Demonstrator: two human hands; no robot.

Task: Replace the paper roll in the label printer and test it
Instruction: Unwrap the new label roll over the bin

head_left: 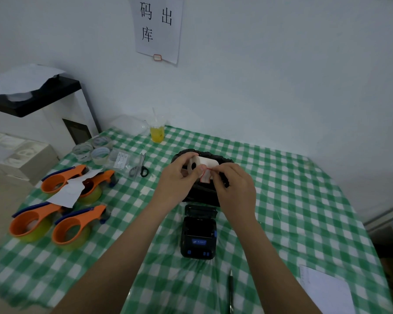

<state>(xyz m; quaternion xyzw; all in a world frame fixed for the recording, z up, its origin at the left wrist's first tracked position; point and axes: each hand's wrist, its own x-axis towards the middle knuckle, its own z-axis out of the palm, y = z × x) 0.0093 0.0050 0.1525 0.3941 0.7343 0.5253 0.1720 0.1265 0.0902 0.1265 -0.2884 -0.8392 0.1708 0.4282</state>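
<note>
A white paper roll with a dark core hole is held in the air above a black bag. My left hand grips the roll from its left side. My right hand pinches the roll's loose end, a red-edged label strip. The black label printer sits on the green checked tablecloth just in front of the bag, its lid open and its paper bay showing.
Several orange tape dispensers and a white sheet lie at the left. Tape rolls, scissors and a yellow drink cup stand at the back. A pen and a paper lie near the front right.
</note>
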